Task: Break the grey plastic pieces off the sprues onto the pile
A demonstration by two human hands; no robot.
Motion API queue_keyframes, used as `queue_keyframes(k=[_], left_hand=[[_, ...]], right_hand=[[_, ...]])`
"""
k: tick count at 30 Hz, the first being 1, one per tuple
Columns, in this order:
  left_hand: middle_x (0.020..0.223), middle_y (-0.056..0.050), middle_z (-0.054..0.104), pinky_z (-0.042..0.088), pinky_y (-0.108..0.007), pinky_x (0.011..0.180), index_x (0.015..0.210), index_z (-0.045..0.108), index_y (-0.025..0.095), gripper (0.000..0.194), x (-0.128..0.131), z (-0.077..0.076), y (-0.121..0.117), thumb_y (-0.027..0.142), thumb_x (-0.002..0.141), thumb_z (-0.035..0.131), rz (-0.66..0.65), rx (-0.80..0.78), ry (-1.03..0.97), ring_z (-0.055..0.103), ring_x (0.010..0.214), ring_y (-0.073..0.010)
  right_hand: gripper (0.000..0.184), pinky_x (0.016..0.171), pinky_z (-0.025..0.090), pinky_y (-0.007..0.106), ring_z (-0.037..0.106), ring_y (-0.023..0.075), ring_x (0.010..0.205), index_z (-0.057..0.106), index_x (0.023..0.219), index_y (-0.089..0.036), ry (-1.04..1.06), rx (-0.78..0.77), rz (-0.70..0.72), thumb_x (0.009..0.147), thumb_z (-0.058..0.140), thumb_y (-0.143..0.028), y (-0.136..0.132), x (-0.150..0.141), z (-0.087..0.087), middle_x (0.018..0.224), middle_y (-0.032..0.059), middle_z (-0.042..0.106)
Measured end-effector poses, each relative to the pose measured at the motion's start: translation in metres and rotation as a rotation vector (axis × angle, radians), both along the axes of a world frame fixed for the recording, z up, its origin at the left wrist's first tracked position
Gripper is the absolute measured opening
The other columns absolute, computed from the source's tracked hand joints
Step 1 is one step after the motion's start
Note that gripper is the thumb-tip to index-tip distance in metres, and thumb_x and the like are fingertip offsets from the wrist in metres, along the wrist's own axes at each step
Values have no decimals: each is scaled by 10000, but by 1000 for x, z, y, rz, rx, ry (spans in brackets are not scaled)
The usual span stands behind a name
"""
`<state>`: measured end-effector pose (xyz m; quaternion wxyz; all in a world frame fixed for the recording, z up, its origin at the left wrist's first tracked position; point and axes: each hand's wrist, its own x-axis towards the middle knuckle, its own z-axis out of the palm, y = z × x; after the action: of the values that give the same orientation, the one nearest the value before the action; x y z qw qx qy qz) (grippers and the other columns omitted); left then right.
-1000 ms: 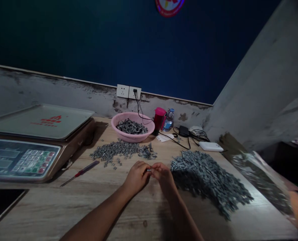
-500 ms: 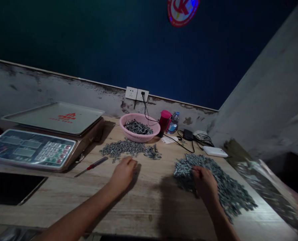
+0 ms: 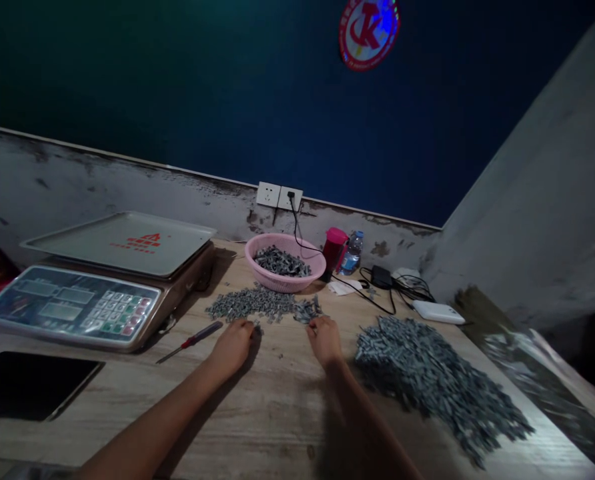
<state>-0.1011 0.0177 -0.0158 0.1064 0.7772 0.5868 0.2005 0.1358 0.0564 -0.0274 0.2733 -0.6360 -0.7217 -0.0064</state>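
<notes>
1. In the head view, the left hand point(image 3: 235, 343) was low over the table point(image 3: 272, 413), its fingers curled in and the thumb side facing the right hand point(image 3: 325, 339). Whether it had hold of anything could not be told.
2. The right hand was well apart from it, bent at the wrist, thumb and fingers drawn together at the near edge of the strips point(image 3: 308, 309); whether a piece was pinched there could not be told.
3. The bits point(image 3: 257, 301), small and grey, lay spread beyond the left hand, with the strips at their right end.
4. The heap point(image 3: 427, 373), large and grey, lay to the right of the right hand.
5. Behind the bits stood the basket point(image 3: 282, 284), pink and partly filled with grey pieces.
6. To the left of the left hand lay the screwdriver point(image 3: 197, 335), with the scale point(image 3: 147, 293) past it and the tablet point(image 3: 32, 387) in front of the scale.
7. Right of the basket stood the cup point(image 3: 334, 250) and, just beside it, the bottle point(image 3: 352, 253); the paper point(image 3: 345, 287) lay in front of them.
</notes>
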Motion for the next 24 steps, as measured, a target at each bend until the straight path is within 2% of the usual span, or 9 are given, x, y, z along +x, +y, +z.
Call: queue_keyframes(k=[4,9,13,18,21,24], left_hand=[[875,-124,607,403,-302,767,751,591,135,163,0,6,5,54,728,451,-37,-31,7,571,843,-226],[827,-96,621,387,-279,695,734,592,165,197,2,8,8,45,709,438,-80,-39,-9,583,780,-208],[804,-76,627,368,-284,666,741,593,185,225,3,7,10,25,670,452,-103,-41,-21,578,759,-211],[741,-39,612,362,-288,649,653,573,207,228,2,11,7,34,678,426,-114,-50,-31,556,728,-204],[762,-22,599,377,-273,669,626,562,212,212,0,16,5,37,655,445,-130,-65,-59,544,738,-187],[821,-5,606,390,-264,727,672,569,228,237,-6,22,1,34,659,433,-144,-62,-143,541,790,-175]], right_hand=[[161,744,383,319,557,227,770,600,649,-168,19,6,8,755,494,-106,-1,2,0,740,105,618],[167,666,392,289,553,203,706,554,770,-172,110,42,23,829,399,-194,-16,8,-3,722,76,601],[183,590,394,259,531,168,617,514,810,-203,491,68,103,853,409,-347,-27,9,-9,662,19,556],[309,507,405,249,502,143,525,477,792,-213,995,-16,142,786,499,-521,-30,2,-11,579,-21,517],[364,469,397,237,483,127,490,455,765,-204,1188,-71,136,742,543,-557,-29,1,-9,553,-32,503],[378,470,394,229,468,107,480,464,731,-193,1282,-110,140,710,586,-550,-30,3,-6,557,-37,499]])
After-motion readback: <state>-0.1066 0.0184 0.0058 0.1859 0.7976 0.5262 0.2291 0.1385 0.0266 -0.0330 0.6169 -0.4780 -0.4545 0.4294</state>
